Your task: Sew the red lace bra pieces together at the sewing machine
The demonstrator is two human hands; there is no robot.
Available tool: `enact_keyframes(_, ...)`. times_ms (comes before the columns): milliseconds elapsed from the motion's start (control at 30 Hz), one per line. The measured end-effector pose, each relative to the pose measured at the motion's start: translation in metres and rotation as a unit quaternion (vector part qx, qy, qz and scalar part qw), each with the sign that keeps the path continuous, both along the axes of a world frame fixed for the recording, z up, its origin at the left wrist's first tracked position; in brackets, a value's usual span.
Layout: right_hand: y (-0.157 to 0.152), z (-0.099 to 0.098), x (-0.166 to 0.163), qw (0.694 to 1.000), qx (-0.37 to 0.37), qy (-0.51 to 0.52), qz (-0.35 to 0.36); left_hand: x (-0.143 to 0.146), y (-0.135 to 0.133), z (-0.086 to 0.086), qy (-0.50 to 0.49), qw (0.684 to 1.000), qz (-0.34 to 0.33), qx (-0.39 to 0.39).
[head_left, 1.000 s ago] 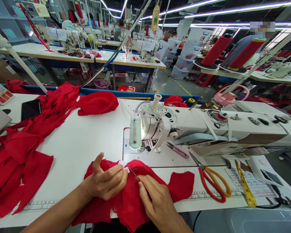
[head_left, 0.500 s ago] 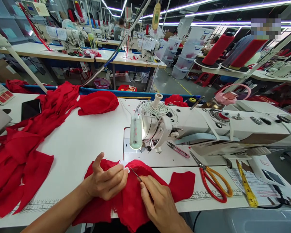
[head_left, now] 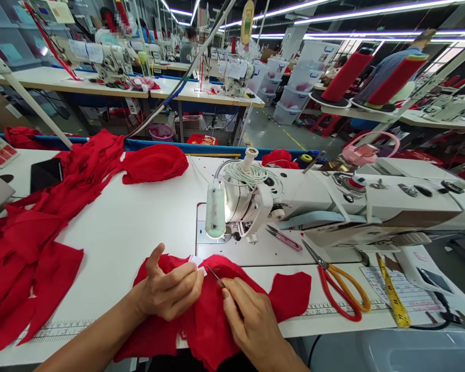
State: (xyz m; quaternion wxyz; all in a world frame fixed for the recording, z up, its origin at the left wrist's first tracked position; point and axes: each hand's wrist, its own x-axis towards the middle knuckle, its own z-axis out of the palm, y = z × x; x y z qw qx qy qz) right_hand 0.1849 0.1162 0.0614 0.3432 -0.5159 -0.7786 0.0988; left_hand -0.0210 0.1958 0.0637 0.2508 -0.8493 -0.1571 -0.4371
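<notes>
Hands meet low at the near edge of the white bench [head_left: 139,227] in the head view, both on a piece of red fabric [head_left: 217,310] that lies bunched between them and hangs off the bench edge towards the person. The left hand [head_left: 170,292] is closed on a raised fold of the fabric, thumb up, fingers pinching the cloth just beside a small white label [head_left: 197,262] at the top of the fold. The right hand [head_left: 251,320] grasps a thin metal tool [head_left: 216,276], perhaps a seam ripper or tweezers, too fine to tell. Its long axis slants from the right fingertips up and left, with the tip nearly touching the label at the left fingertips. The working point therefore lies between the two hands, closer to the left. Just behind the fabric stands a sewing machine [head_left: 333,201] with its lamp [head_left: 216,209] lit. Thread snips [head_left: 282,238] lie on the machine bed, orange-handled scissors [head_left: 343,289] and a yellow tape measure [head_left: 391,297] to the right. A heap of red cut pieces [head_left: 42,227] sprawls well apart on the left, beside a dark phone [head_left: 45,174].
</notes>
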Motion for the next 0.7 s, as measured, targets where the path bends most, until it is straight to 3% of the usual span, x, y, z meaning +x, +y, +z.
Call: enact_keyframes(700, -0.0023, 0.0012, -0.0002, 1.0, -0.02, -0.013, -0.005, -0.0002, 0.0001, 0.0017, 0.007, 1.0, -0.004, -0.004)
